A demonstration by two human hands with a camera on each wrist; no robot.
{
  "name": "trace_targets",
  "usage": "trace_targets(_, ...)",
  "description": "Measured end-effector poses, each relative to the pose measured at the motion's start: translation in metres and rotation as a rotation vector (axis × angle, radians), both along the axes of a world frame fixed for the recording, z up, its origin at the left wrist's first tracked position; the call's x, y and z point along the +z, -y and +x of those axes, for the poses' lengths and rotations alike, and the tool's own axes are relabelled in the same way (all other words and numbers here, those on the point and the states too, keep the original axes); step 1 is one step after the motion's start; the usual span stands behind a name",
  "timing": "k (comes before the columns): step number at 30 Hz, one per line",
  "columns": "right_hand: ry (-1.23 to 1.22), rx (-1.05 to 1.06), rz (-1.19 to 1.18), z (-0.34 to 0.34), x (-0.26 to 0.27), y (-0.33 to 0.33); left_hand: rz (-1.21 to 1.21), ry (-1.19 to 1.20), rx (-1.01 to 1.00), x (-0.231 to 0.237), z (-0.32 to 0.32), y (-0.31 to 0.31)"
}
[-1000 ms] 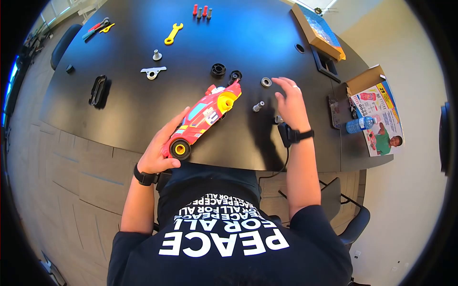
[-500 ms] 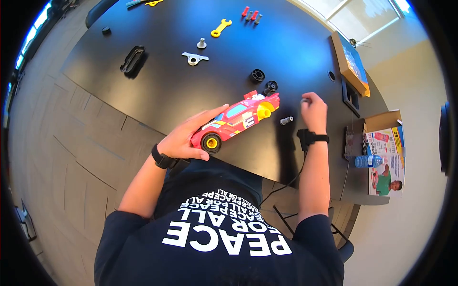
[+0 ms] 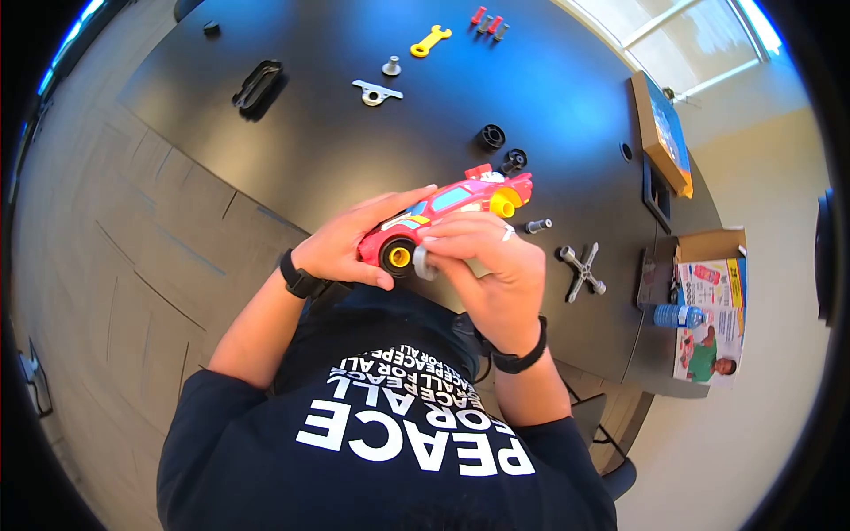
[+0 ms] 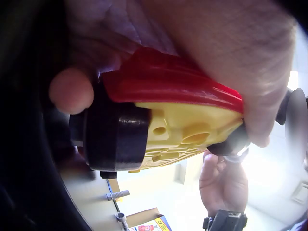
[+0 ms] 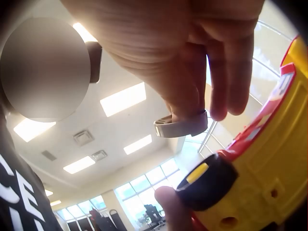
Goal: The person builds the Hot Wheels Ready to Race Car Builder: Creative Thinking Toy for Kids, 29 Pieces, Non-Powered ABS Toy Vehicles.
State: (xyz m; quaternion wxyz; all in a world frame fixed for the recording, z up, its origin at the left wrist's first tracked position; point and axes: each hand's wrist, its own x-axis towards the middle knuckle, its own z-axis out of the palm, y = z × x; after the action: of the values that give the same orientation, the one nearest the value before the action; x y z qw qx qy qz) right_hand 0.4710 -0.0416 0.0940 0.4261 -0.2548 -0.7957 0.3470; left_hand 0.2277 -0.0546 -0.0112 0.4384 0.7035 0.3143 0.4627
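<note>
Far left, tabletop: one small black cap (image 3: 212,29), lying by itself; then one oblong black frame (image 3: 258,87), lying near the table's edge.

Left hand (image 3: 341,243), one: gripping the red toy car (image 3: 449,202) by its near end. The car is lying between the thumb and the fingers, its far end pointing away to the right. The fingers are curving over the red body, and the thumb is standing apart from them beside the mounted black wheel (image 3: 400,257); whether the thumb is touching the wheel cannot be told.

Centre, beyond the car: one grey bracket (image 3: 377,93), one grey peg (image 3: 391,65) and one yellow wrench (image 3: 431,42), all resting apart; farther off, a cluster of red and grey bolts (image 3: 479,16).

Grey ring (image 3: 423,263), one: hanging in the right hand's pinch, just beside the mounted wheel; the right wrist view is showing a gap between the two.

Two loose black wheels (image 3: 491,136): sitting close together past the car's far end.

Right hand (image 3: 500,261), one: pinching the ring between thumb and fingertip, other fingers extending downward, nearly straight, in the right wrist view.

Yellow hub (image 3: 505,202), one: jutting from the car's far end.

Right side: one grey bolt (image 3: 537,226), lying near the hub; one grey cross-shaped tool (image 3: 582,272); one water bottle (image 3: 679,316), lying against a printed box (image 3: 711,274).
</note>
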Motion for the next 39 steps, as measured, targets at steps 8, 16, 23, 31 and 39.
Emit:
trace_targets(8,0.105,-0.006,0.135,-0.019,-0.010,0.004,-0.037,0.048,-0.042,0.002,0.000,0.003)
trace_targets(16,0.178,0.004,0.302,-0.020,-0.021,0.008,-0.059,0.134,-0.084,0.000,0.003,0.001)
trace_targets(23,0.172,0.143,0.146,-0.011,-0.017,0.001,-0.024,0.064,-0.064,-0.001,0.002,0.000)
trace_targets(31,0.035,-0.080,0.168,0.012,-0.028,0.003,0.003,0.056,-0.018,-0.006,0.004,0.000)
trace_targets(39,0.288,-0.784,-0.210,0.136,-0.090,-0.066,-0.021,0.056,-0.014,-0.011,0.003,-0.001)
